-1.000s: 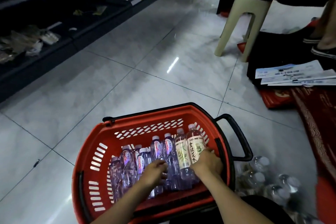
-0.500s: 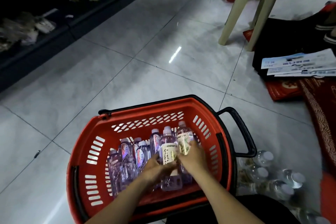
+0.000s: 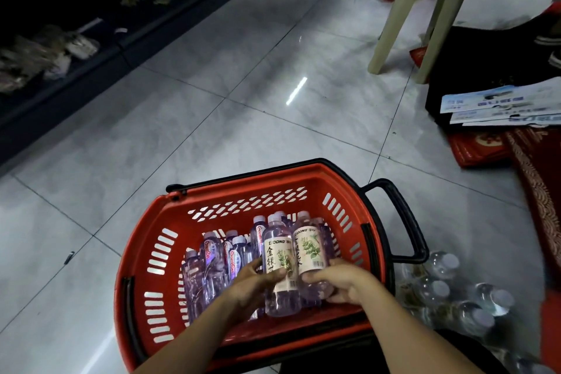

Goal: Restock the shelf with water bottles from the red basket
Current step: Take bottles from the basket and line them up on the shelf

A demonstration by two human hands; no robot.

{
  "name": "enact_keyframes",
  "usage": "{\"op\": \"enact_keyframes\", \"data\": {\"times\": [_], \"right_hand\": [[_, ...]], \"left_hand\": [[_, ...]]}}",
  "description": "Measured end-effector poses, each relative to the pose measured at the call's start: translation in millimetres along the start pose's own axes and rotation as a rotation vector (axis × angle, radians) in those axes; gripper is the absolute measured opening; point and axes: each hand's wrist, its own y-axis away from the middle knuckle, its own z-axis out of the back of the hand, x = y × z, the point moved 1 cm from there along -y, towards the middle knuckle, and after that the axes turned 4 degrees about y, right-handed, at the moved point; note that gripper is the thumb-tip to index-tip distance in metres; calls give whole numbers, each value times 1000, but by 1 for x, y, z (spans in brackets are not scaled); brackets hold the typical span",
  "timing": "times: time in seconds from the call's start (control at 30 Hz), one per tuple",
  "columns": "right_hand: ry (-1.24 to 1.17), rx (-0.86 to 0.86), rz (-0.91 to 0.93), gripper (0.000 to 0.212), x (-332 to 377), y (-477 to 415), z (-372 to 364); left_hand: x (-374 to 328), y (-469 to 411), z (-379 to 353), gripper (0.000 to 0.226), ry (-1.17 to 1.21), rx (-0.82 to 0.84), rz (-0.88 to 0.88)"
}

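— Now, orientation of the two held bottles?

— The left hand [image 3: 252, 285] curls round the left labelled bottle [image 3: 277, 255], thumb across the lower label. The right hand [image 3: 343, 284] wraps the right labelled bottle [image 3: 312, 252] near its base. Both long axes run away from the person: caps at the far end, tipped upward, bases toward the wrists. The two bottles touch side by side, inside the red basket [image 3: 212, 200], over its near half.

— Surface and room?

— Glossy grey tiled floor [image 3: 182, 130], with a bright streak of reflected light well beyond the grip. A dark store shelf [image 3: 60, 39] runs far to the left of the grip; the goods on it are too dim to name. Beyond and right of the grip: a pale plastic stool [image 3: 425, 9], printed papers [image 3: 501, 103] on a dark cloth, and a red patterned mat [image 3: 540, 191].

— Containers?

— The basket sits on the floor, directly under the grip. Its black handle [image 3: 403, 215] sticks out to the right of the right hand. Inside, left of and behind the held pair, lies a cluster of purple-tinted bottles [image 3: 212, 258] with white caps, leaning on one another, caps also toward the far side. Just right of the right hand, outside the basket wall, a bundle of clear bottles [image 3: 449, 288] stands on the floor, caps up. Whether it is wrapped, cannot tell.
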Motion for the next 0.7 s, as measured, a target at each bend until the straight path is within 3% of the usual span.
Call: {"op": "enact_keyframes", "data": {"times": [0.1, 0.13, 0.27, 0.43, 0.53, 0.6, 0.7], "right_hand": [[-11, 78, 66, 44, 1, 14, 3], [-10, 103, 95, 41, 3, 19, 3], [-43, 167, 233, 58, 14, 46, 2], [-133, 167, 428, 67, 20, 98, 1], [-176, 133, 535, 97, 17, 123, 3], [-213, 86, 600, 101, 13, 145, 8], [-237, -8, 687, 100, 4, 186, 24]], "left_hand": [[-9, 7, 3, 119, -21, 3, -31], [-15, 14, 1, 120, -24, 7, -37], [-34, 36, 9, 90, 31, 7, -95], [-65, 71, 3, 69, 16, 55, -248], [-87, 100, -17, 81, -28, 130, -342], [-96, 115, -31, 92, -81, 178, -385], [-107, 137, -60, 68, -108, 236, -476]]}}
